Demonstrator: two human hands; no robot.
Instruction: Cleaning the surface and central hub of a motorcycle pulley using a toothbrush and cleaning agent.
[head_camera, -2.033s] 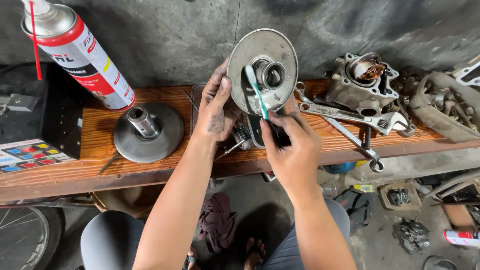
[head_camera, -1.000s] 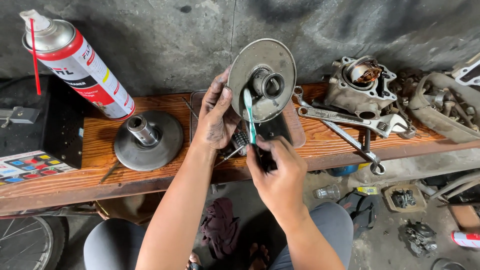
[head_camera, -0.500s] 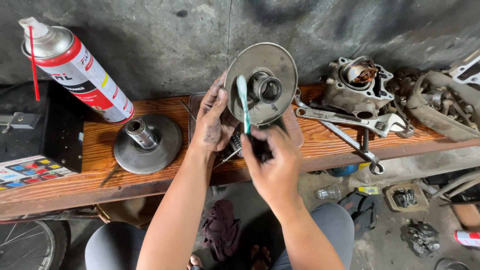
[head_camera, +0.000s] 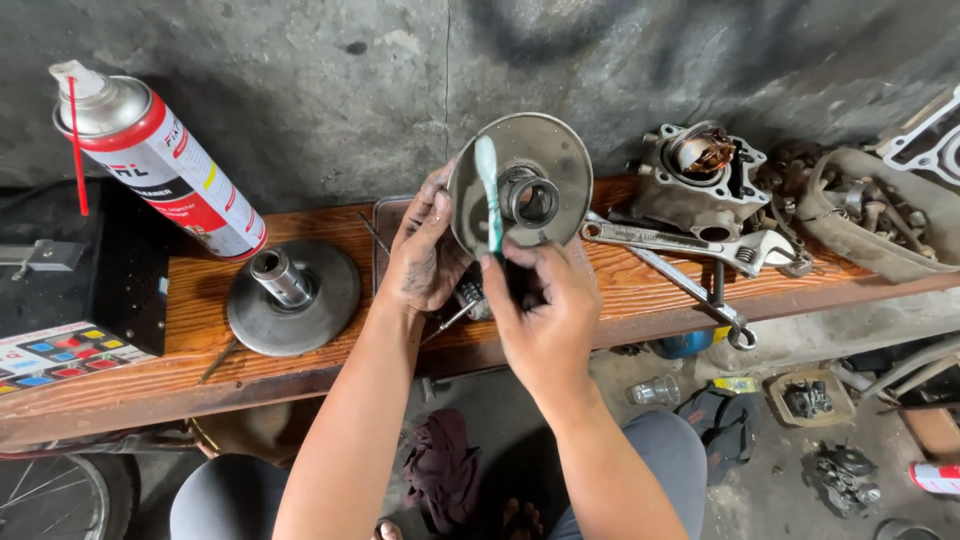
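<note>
Pulley disc (head_camera: 545, 155), round grey metal with a raised hollow hub at its middle, stands tilted on edge above the wooden bench (head_camera: 640, 285). Behind is a rough grey wall; a second disc (head_camera: 293, 296), a spray can (head_camera: 160, 160), an adjustable wrench (head_camera: 690, 243) and an engine cylinder (head_camera: 700, 180) lie along the plank. Left hand (head_camera: 425, 250) is closed on the disc's rim. Right hand (head_camera: 545, 315) pinches a pale green toothbrush (head_camera: 489, 195), its bristles against the disc face.

The round pulley plate (head_camera: 540, 150) is dull grey metal, smudged with grease. The toothbrush (head_camera: 489, 190) is smooth pale-green plastic. The surface (head_camera: 640, 290) is grainy, varnished reddish wood; the spray can (head_camera: 160, 160) looks glossy.
</note>
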